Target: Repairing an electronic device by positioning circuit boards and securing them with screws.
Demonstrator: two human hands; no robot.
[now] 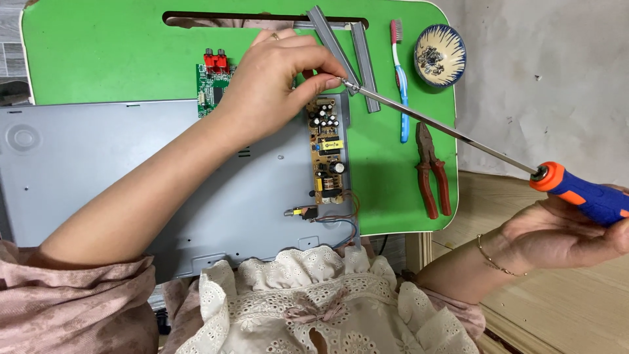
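Left hand (pixel 272 85) grip pinched on screwdriver (pixel 458 134) tip just above the brown power board (pixel 325 147), right hand (pixel 563 233) grip loosely cradling the handle, shaft's long axis running down-right from left grip across the green worktop (pixel 98 59).

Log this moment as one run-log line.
left hand: pinches screwdriver tip over brown board | right hand: holds handle | chassis on green table | pliers, toothbrush, bowl beside

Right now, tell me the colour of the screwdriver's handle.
The screwdriver handle is blue with orange trim, gripped by the right hand; head view.
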